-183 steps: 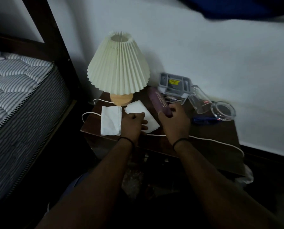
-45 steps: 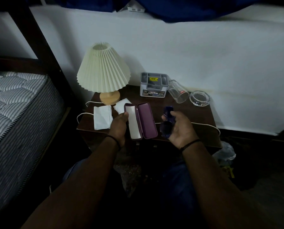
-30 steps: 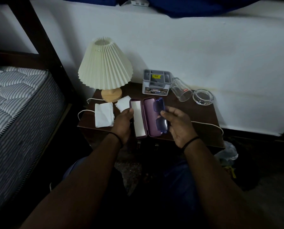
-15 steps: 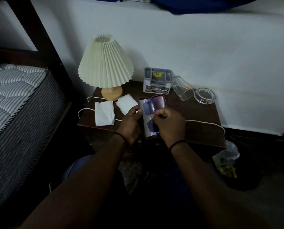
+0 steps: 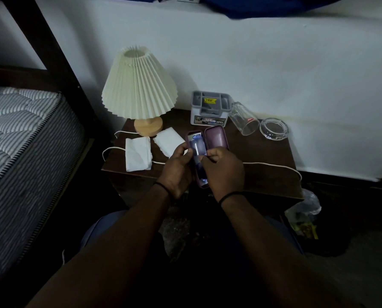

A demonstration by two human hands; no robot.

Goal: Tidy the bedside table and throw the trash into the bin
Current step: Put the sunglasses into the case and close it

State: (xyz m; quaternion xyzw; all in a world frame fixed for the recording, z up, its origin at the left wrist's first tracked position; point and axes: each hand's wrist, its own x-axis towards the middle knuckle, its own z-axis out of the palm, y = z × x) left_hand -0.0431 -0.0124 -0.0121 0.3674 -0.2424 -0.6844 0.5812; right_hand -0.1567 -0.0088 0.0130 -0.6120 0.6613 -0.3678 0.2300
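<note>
Both bare forearms come up from the bottom of the view and angle in toward each other, so the two hands end up almost touching in the middle, each with a thin dark band on the wrist. The left hand (image 5: 177,168) has its fingers curled in a grip on the left edge of the open glasses case (image 5: 215,138), thumb up near the top. The right hand (image 5: 224,172) is knuckles-up, fingertips pinching the blue glasses (image 5: 197,147) sitting in it.

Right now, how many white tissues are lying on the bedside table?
2: one tissue near the table's left front edge, another tissue beside the lamp base, partly behind the left hand.
</note>
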